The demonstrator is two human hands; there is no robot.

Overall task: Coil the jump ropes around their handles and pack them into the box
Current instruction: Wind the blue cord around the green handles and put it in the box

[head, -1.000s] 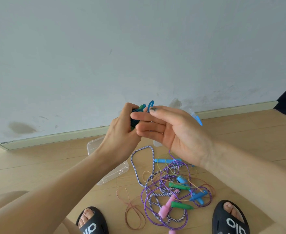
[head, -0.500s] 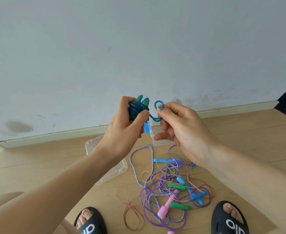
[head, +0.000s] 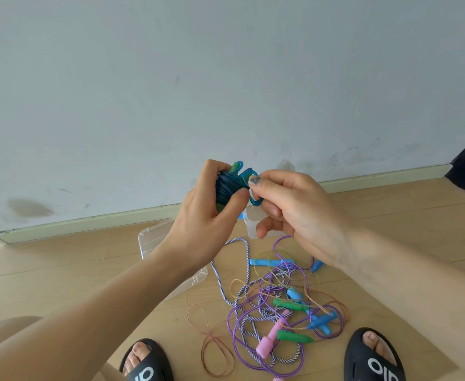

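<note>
Left hand: the left hand was curled around a blue rope bundle, thumb pressed against its wraps, held up in front of the wall.
Right hand: the right hand pinched the last loose blue loop of that rope between thumb and forefinger, touching the bundle's right side.
Step in hand, a judgement: the tail end looked about to be tucked; keeping the left thumb firm on the wraps while the right hand fed the loop under a turn would stop it springing loose.
Box: a clear plastic box lay on the floor just below the left hand, partly hidden by the wrist; a second clear container showed below the right hand's fingers.
Ropes on the floor: below both hands, a tangle of a purple rope, a purple-and-white striped rope, and thin gold and brownish cords.
Handles counted: about four blue, two green, one pink; the overlap made the blue count uncertain.
Feet: two black sandals nearest the viewer.
</note>
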